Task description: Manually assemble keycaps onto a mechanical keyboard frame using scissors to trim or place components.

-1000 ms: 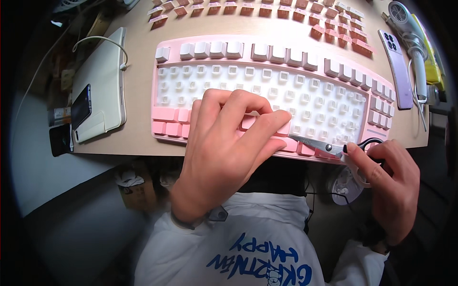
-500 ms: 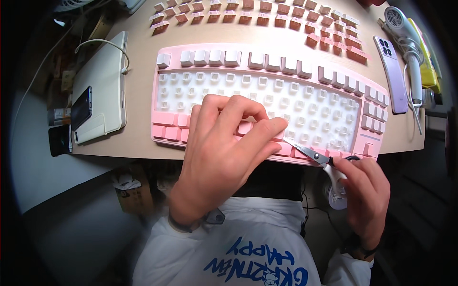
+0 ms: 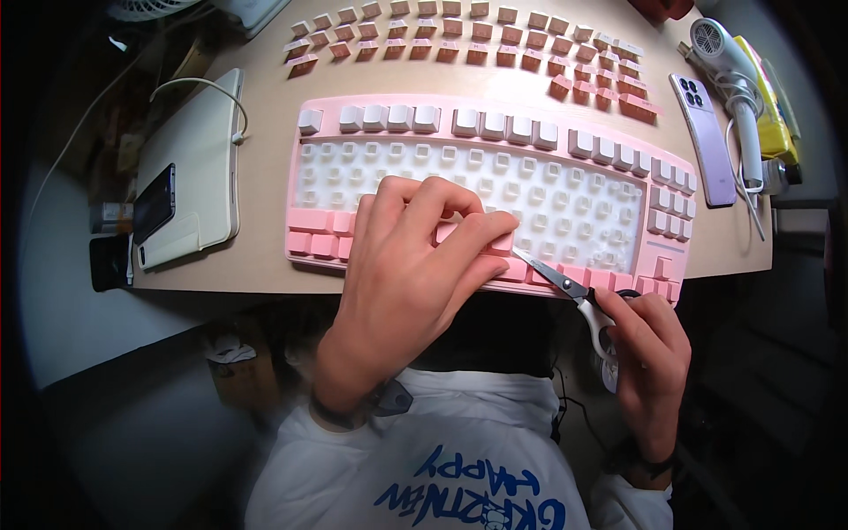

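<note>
above desk (image 3: 269, 119), right hand (image 3: 649, 344) has uncovered arrow keys (image 3: 663, 269).

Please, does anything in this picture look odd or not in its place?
Yes: the pink keyboard is capless across much of its middle, and loose keycaps stand in rows beyond it. Scissors over its lower rows also look unusual.

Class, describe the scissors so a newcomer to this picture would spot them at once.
Find the pink keyboard on the table. At its near edge, the right hand holds the scissors. Their pointed grey metal blades set them apart from the pink keys beside them.
</note>
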### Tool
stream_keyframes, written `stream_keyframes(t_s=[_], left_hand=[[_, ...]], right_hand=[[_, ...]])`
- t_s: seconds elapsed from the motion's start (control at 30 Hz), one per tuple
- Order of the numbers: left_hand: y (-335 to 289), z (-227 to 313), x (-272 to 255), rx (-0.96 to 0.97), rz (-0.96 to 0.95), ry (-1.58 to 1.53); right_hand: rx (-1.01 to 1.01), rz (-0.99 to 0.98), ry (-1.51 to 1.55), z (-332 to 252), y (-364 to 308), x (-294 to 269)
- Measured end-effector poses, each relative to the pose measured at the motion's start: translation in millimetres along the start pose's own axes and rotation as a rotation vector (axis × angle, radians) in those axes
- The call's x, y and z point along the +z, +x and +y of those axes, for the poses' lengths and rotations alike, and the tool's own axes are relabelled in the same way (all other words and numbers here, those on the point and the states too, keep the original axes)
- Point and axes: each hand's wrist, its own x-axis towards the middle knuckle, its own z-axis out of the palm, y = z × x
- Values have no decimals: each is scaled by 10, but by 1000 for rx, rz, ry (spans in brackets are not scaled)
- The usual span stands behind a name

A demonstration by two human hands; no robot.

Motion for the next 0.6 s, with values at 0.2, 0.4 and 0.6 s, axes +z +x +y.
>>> stream_keyframes(t_s=[0.2,0.4,0.6], left_hand=[[2,8,2,8,25,4],[8,12,3,-10,25,-37],[9,4,15,10,29,-28]], right_hand=[[-6,25,12,-2,-45,38],[-5,-20,-50,-72,-14,-76],[-32,-43,-102,-83,5,-125]])
